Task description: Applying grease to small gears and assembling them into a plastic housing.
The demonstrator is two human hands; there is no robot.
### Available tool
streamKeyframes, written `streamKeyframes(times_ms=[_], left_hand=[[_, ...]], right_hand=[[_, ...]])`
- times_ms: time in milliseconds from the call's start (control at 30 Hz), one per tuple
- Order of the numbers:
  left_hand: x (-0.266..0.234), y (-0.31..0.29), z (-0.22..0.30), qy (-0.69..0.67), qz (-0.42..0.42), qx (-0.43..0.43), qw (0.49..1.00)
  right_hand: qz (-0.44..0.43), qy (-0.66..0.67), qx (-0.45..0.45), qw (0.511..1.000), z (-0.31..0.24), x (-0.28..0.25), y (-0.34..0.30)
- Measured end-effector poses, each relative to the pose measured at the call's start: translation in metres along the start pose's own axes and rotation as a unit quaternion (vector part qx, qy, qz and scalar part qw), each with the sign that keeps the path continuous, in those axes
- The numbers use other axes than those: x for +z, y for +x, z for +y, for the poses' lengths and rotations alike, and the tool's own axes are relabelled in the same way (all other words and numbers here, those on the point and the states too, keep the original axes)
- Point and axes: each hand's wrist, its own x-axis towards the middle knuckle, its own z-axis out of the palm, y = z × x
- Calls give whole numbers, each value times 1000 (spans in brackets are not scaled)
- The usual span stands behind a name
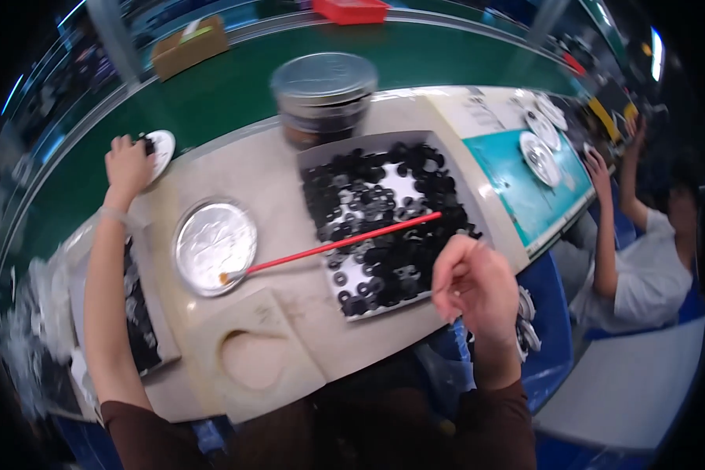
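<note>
My left hand (129, 166) reaches to the far left, onto the green belt's edge. Its fingers close on the black middle of a white round disc (163, 153). My right hand (478, 288) hovers over the near right corner of a shallow tray (312, 160) of black rings (376, 205). Its fingers are curled in toward the thumb; anything between them is too small or blurred to make out. A thin brush with a red handle (345, 241) lies across the tray, its bristle end on a round silver lid (215, 244).
A pale block with a round hole (268, 351) lies near me. Stacked round tins (323, 90) stand behind the tray. Left is another box of black parts (139, 313); right, a turquoise mat (503, 182) with white discs (540, 158). A co-worker's hands (599, 168) are beyond it.
</note>
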Motion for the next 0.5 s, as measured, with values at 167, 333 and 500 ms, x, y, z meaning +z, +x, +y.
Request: streamKeyframes(times_ms=[167, 333, 500], left_hand=[[20, 37, 1, 96, 36, 17, 995], [56, 56, -14, 37, 3, -17, 999], [-6, 46, -12, -24, 81, -8, 996]], right_hand=[[28, -4, 2, 1000, -1, -9, -12], [76, -62, -55, 994, -3, -16, -17], [328, -184, -201, 904, 14, -87, -44]])
